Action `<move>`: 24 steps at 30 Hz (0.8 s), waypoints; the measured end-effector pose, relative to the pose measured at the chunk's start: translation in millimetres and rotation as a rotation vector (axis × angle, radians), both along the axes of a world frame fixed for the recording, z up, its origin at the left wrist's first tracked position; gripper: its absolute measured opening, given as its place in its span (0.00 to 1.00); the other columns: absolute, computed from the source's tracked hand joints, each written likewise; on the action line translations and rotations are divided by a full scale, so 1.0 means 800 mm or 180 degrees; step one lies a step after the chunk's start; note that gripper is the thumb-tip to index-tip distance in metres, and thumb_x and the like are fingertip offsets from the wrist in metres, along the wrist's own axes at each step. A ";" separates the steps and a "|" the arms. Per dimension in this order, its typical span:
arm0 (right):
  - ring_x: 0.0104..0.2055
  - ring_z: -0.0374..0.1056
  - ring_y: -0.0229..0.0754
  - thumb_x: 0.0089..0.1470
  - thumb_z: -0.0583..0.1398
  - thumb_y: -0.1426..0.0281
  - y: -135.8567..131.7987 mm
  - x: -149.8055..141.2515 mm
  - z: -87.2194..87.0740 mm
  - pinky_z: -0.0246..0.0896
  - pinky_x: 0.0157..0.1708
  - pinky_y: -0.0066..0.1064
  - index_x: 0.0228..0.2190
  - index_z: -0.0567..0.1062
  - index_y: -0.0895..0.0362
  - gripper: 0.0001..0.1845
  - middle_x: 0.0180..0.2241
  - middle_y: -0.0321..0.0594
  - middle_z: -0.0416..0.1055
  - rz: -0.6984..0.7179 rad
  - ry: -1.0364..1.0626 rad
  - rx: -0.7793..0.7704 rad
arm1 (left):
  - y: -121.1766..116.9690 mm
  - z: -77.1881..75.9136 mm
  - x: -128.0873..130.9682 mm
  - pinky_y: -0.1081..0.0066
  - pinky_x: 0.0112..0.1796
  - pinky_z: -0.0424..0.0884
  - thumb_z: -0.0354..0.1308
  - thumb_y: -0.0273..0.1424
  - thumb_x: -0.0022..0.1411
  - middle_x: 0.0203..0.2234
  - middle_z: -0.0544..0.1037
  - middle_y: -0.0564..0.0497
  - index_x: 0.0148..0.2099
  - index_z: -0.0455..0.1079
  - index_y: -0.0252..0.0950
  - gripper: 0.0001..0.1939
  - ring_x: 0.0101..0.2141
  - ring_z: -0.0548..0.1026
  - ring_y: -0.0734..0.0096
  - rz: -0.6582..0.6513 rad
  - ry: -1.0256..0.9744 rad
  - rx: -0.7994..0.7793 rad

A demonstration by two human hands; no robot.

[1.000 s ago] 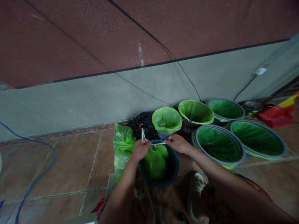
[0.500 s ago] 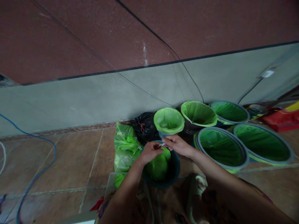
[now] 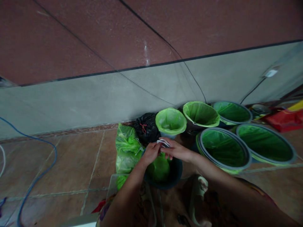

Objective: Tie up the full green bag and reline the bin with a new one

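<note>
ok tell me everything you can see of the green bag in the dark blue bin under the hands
The green bag looks like thin plastic, with a rounded, bulging shape. It sits inside the round dark blue bin, below the left hand and right hand. The hands cover its top, where white string loops at the fingers; whether that string joins the bag is hidden. Its contents cannot be made out.
</note>
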State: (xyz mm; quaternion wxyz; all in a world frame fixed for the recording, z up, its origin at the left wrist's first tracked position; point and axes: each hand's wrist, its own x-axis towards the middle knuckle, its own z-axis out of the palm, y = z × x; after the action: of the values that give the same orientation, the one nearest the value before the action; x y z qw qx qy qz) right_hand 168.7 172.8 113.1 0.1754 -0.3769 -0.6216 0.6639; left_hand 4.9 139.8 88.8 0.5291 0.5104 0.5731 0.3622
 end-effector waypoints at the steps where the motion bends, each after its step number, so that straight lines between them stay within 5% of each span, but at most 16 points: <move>1: 0.24 0.66 0.36 0.49 0.64 0.62 -0.001 0.000 -0.005 0.58 0.20 0.26 0.56 0.65 0.55 0.33 0.34 0.37 0.74 0.0116 -0.0222 0.0155 | 0.001 0.000 0.000 0.73 0.24 0.58 0.48 0.41 0.62 0.14 0.64 0.57 0.25 0.68 0.35 0.19 0.18 0.62 0.76 0.0108 -0.0028 -0.0037; 6: 0.27 0.63 0.36 0.51 0.61 0.68 0.007 0.006 -0.007 0.54 0.27 0.27 0.33 0.78 0.58 0.08 0.24 0.34 0.70 0.0093 -0.1251 0.1325 | -0.001 -0.004 -0.001 0.73 0.23 0.60 0.53 0.40 0.59 0.15 0.67 0.56 0.23 0.67 0.35 0.18 0.17 0.64 0.77 0.0520 -0.0294 -0.0348; 8: 0.28 0.64 0.37 0.53 0.59 0.66 0.015 0.013 0.002 0.55 0.30 0.29 0.29 0.80 0.58 0.11 0.24 0.36 0.72 -0.0026 -0.1361 0.1471 | -0.003 -0.006 -0.001 0.73 0.23 0.62 0.56 0.41 0.58 0.17 0.70 0.56 0.25 0.70 0.35 0.16 0.18 0.66 0.77 0.0538 -0.0546 -0.0535; 14: 0.28 0.65 0.38 0.52 0.59 0.62 0.036 0.038 0.014 0.56 0.30 0.29 0.27 0.81 0.57 0.14 0.23 0.36 0.74 -0.0121 -0.1359 0.1461 | -0.006 -0.006 -0.004 0.72 0.27 0.68 0.66 0.41 0.50 0.21 0.77 0.51 0.28 0.75 0.33 0.15 0.22 0.73 0.73 0.0503 -0.0978 -0.0754; 21: 0.19 0.59 0.34 0.49 0.62 0.62 0.034 0.051 0.004 0.50 0.21 0.26 0.23 0.79 0.57 0.12 0.17 0.33 0.69 0.0673 -0.1433 0.0719 | -0.008 -0.007 -0.003 0.71 0.30 0.69 0.69 0.33 0.44 0.22 0.79 0.51 0.31 0.78 0.34 0.10 0.24 0.74 0.72 0.0845 -0.1054 -0.0484; 24: 0.21 0.64 0.36 0.48 0.62 0.68 0.029 0.046 0.007 0.54 0.24 0.27 0.23 0.80 0.56 0.08 0.19 0.35 0.71 0.0877 -0.1770 0.0940 | -0.006 -0.008 0.001 0.71 0.30 0.67 0.68 0.30 0.43 0.21 0.78 0.52 0.28 0.78 0.34 0.06 0.24 0.72 0.73 0.0823 -0.0670 -0.0128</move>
State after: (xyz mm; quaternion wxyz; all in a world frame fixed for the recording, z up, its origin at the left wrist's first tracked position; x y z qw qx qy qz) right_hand 205.5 196.3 118.8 -0.0394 -0.4264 -0.7801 0.4560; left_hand 5.4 134.7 82.5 0.5453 0.3809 0.5826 0.4672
